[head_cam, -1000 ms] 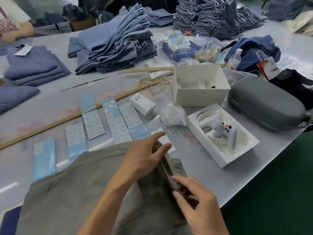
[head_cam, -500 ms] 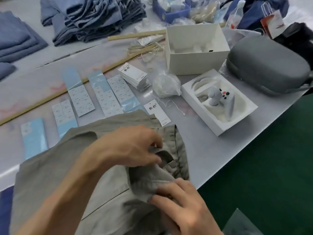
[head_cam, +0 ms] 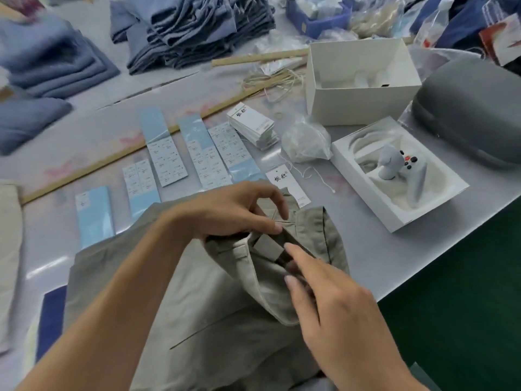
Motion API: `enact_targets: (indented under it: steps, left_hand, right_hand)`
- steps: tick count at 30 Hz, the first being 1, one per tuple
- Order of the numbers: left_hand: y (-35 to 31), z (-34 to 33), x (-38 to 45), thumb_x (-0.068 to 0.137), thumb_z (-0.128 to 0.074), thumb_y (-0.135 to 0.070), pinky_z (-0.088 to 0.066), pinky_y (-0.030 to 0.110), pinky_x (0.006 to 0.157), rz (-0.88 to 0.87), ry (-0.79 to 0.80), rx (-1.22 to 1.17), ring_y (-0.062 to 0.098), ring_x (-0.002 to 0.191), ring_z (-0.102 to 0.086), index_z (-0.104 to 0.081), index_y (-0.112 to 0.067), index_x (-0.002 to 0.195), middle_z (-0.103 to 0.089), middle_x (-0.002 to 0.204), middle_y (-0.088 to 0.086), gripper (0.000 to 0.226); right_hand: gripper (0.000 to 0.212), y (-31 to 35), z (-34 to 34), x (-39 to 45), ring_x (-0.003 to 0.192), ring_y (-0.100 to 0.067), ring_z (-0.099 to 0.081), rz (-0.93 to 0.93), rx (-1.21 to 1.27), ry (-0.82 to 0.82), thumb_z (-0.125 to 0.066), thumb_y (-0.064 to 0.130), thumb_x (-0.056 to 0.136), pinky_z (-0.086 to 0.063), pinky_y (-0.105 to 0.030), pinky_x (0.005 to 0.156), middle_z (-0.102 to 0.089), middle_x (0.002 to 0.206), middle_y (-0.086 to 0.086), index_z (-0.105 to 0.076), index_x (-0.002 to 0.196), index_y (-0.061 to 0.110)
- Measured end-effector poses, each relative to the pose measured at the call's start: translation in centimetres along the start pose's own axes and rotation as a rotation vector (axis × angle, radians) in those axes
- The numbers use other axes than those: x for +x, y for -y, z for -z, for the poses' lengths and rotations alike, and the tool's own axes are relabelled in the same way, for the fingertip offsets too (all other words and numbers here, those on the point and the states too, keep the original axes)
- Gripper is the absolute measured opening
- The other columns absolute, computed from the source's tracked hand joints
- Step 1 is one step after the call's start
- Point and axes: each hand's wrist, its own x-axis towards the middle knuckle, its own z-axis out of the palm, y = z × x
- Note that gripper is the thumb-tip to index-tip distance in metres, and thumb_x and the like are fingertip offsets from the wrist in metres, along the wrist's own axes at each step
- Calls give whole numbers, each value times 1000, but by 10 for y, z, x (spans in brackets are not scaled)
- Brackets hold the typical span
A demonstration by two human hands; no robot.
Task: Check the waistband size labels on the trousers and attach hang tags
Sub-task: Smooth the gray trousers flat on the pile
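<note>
Two bare hands work on the khaki cotton trousers (head_cam: 214, 306), which lie at the 6 o'clock side of the pale grey desk (head_cam: 366, 244), waistband turned toward 3 o'clock. The left hand (head_cam: 234, 210) has its grip closed on the folded-back waistband edge, thumb and fingers pinching the cloth. The right hand (head_cam: 332, 309) has its fingers nearly straight, and their tips press into the opened waistband beside a small grey fabric tab (head_cam: 267, 245); it grips nothing. One white paper hang tag with a thin string (head_cam: 287, 183) lies on the desk at 12 o'clock from the left hand, partly under the trousers. A stack of white hang tags (head_cam: 252, 125) sits further toward 12 o'clock. Light blue strips of size stickers (head_cam: 166, 148) lie in a row at 11 o'clock. At 2 o'clock, an open white box holds a white game controller (head_cam: 403, 170).
</note>
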Motion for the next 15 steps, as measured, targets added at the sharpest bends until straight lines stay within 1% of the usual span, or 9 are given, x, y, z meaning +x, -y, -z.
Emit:
enact_targets:
  steps: [1, 2, 4, 6, 8, 10, 11, 13, 15]
  left_hand:
    - [0, -2, 0, 95, -71, -23, -44, 26, 53, -9, -17, 4, 15, 52, -57, -63, -21, 112, -69, 64, 2, 19]
    - [0, -4, -1, 95, -69, -24, -43, 31, 55, -17, -43, 4, 18, 53, -54, -62, -22, 110, -67, 62, 1, 17]
    - [0, -6, -2, 95, -65, -24, -39, 37, 56, -35, -100, 0, 22, 53, -49, -61, -22, 105, -61, 58, 1, 11]
    - [0, -7, -6, 98, -64, -19, -40, 33, 53, -39, -120, 0, 21, 52, -50, -60, -22, 103, -63, 61, 7, 8]
    - [1, -8, -11, 100, -64, -14, -40, 27, 50, -39, -132, -35, 21, 52, -51, -59, -20, 104, -66, 64, 9, 8]
    - [3, -9, -15, 100, -63, -10, -36, 25, 46, -67, -179, -90, 20, 49, -45, -58, -16, 102, -59, 61, 12, 8]
    - [4, -10, -16, 100, -63, -8, -34, 25, 46, -82, -210, -115, 19, 47, -42, -58, -14, 100, -55, 60, 14, 8]
    - [8, -13, -18, 99, -64, -6, -33, 34, 47, -105, -266, -163, 22, 50, -41, -57, -11, 98, -53, 63, 19, 8]
    - [12, -16, -21, 98, -65, -6, -32, 46, 51, -119, -287, -253, 33, 58, -42, -56, -11, 96, -53, 68, 25, 10]
  right_hand:
    - [42, -1, -1, 5, 84, -8, -73, -21, 1, 5, -75, 27, 90, -61, -28, 68, -76, 101, 10, -68, 130, 18]
    - [43, -1, -4, 9, 80, -9, -73, -40, -10, 13, -76, 30, 88, -61, -29, 66, -76, 99, 10, -68, 129, 20]
    - [39, -1, -10, 16, 78, -11, -72, -47, -24, 11, -72, 35, 90, -60, -30, 66, -75, 100, 10, -68, 127, 22]
    - [32, -3, -17, 19, 75, -14, -71, -2, -10, -46, -68, 30, 91, -60, -32, 62, -73, 97, 6, -70, 121, 18]
    - [21, -8, -25, 15, 73, -13, -68, 66, 4, -167, -68, 21, 94, -59, -31, 61, -71, 93, 3, -74, 111, 12]
    - [10, -13, -32, 9, 73, -14, -67, 140, 10, -316, -71, 14, 96, -58, -30, 63, -70, 89, 0, -78, 99, 8]
    - [9, -15, -36, 7, 73, -16, -67, 174, 24, -373, -71, 12, 95, -57, -30, 63, -70, 87, -2, -79, 95, 7]
    - [8, -17, -44, 1, 74, -19, -67, 244, 67, -434, -72, 8, 94, -57, -31, 64, -69, 85, -6, -79, 91, 5]
    - [5, -18, -49, -4, 74, -22, -67, 309, 123, -441, -75, 3, 91, -56, -33, 64, -69, 85, -9, -79, 89, 2]
